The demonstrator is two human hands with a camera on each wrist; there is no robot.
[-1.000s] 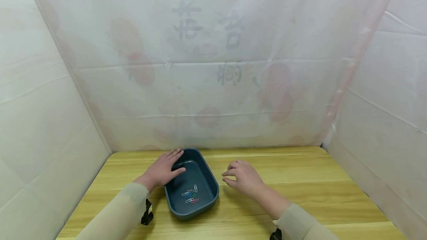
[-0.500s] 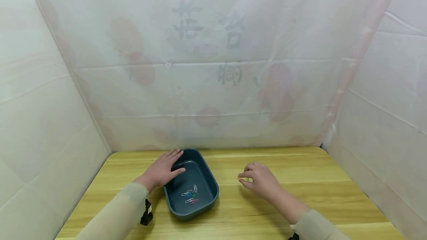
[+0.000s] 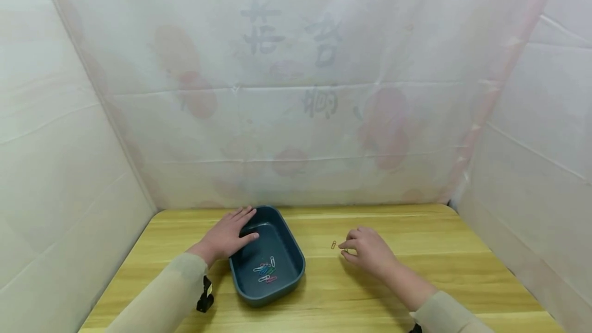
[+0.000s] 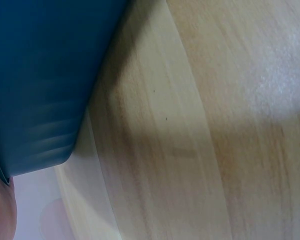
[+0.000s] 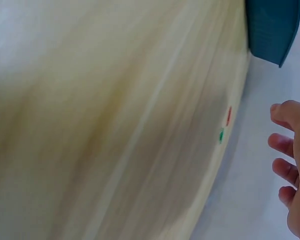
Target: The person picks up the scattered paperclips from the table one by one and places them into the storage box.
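White printed sheeting walls the wooden counter (image 3: 416, 230) on three sides. On it sits a dark blue tray (image 3: 287, 276), a small heap of coloured paper clips (image 3: 265, 270) lying on its floor near the front end. The left hand (image 3: 226, 235) rests flat on the tray's far left rim, fingers straight and relaxed, thumb dipping just inside the wall; its grip closes on nothing, it only steadies the tray. The left wrist view shows just the tray's outer wall and bare wood.

The right hand (image 3: 370, 251) sits on the counter to the right of the tray, fingers loosely curled with thumb and forefinger drawn near each other. A single yellowish paper clip (image 3: 333, 244) lies on the wood just beside those fingertips, apart from them as far as the head view shows, so that grip appears to hold nothing. The right wrist view is blurred; it shows the fingers (image 5: 285, 145), two small coloured specks on the wood and a corner of the tray.

Judging from this, a thin clip lying flat is best handled with the fingertips alone: a light pinch across its width, or a nail under one end. The flat left hand suits the moment, since it keeps the tray from sliding.
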